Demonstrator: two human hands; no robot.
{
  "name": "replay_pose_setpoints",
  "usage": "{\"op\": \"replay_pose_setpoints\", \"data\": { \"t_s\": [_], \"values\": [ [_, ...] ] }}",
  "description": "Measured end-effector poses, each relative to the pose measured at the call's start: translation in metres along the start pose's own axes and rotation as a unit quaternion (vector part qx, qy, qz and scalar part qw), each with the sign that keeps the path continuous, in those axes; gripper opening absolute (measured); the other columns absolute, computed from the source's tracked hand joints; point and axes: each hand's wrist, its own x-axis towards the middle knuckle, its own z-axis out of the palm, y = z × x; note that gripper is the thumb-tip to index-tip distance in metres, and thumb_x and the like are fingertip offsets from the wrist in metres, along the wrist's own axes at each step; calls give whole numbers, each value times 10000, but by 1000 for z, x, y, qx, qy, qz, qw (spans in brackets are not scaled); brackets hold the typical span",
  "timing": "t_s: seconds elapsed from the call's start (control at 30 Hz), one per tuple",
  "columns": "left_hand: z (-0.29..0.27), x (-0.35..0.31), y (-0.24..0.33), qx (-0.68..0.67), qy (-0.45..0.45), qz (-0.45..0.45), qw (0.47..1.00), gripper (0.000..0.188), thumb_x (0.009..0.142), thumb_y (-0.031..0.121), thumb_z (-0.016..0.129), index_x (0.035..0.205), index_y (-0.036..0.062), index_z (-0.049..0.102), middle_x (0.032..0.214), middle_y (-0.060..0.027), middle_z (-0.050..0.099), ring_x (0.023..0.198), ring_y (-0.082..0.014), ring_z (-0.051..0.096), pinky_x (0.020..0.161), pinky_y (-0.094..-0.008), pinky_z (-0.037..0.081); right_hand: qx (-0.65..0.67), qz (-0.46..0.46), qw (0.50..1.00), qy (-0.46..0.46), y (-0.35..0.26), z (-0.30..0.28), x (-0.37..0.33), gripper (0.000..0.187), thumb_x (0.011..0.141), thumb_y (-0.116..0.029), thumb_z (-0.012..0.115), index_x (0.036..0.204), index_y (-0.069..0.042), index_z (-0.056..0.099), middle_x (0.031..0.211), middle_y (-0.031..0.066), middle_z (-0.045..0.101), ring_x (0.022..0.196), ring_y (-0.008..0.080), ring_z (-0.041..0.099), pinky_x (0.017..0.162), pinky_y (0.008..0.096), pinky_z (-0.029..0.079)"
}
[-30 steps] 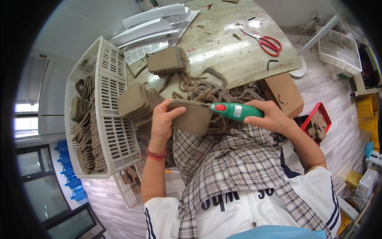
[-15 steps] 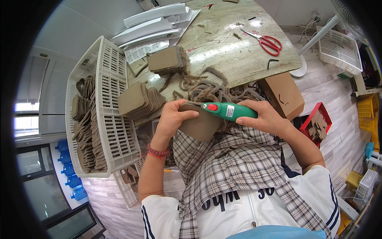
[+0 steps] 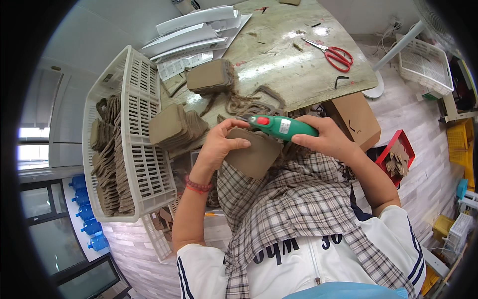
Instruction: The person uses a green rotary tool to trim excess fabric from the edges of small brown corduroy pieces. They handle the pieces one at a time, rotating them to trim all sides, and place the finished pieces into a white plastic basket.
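My left hand (image 3: pixel 220 143) grips a flat brown fabric pad (image 3: pixel 255 152) by its left edge, thumb on top. In my right hand (image 3: pixel 326 137) is a green handheld electric cutter (image 3: pixel 284 127) with a red button. Its dark tip points left, just past the pad's far edge and close to my left fingertips; whether it touches the pad I cannot tell. Brown trimmed strips (image 3: pixel 254 102) lie tangled beyond the cutter. A fanned stack of pads (image 3: pixel 177 124) sits left of my left hand, and another stack (image 3: pixel 209 77) stands farther back on the table.
A white plastic basket (image 3: pixel 142 124) full of pads stands at the left. On the worktable (image 3: pixel 284 60) lie red-handled scissors (image 3: pixel 334 55) and white paper sheets (image 3: pixel 194 37). A cardboard box (image 3: pixel 354 119) and a red tray (image 3: pixel 406 149) of scraps are at the right.
The cutter has lifted slightly away from the pad and shifted a little left and farther off with my right hand. The pad's far edge now shows more, and my left fingers have spread slightly.
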Motion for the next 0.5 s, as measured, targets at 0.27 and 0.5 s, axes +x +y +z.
{"op": "replay_pose_setpoints", "data": {
  "t_s": [0.27, 0.5],
  "values": [
    [-14, -3, -2, -67, 61, 28, 995, 174, 780, -7, 726, 923, 21, 631, 815, -39, 678, 694, -96, 629, 632, -240, 521, -56, 16, 998, 20, -4, -17, -26, 445, 808, -334, 728, 1094, -8, 629, 815, 122, 664, 717, 194, 662, 674, 316, 515],
    [-9, -6, 2, -54, 57, 47, 996, 138, 774, -14, 722, 889, -3, 646, 814, -59, 685, 684, -106, 639, 634, -245, 527, -138, -53, 989, 16, -13, -9, -25, 478, 789, -367, 739, 1105, -25, 628, 886, 154, 670, 776, 287, 671, 697, 349, 528]
  ]
}}
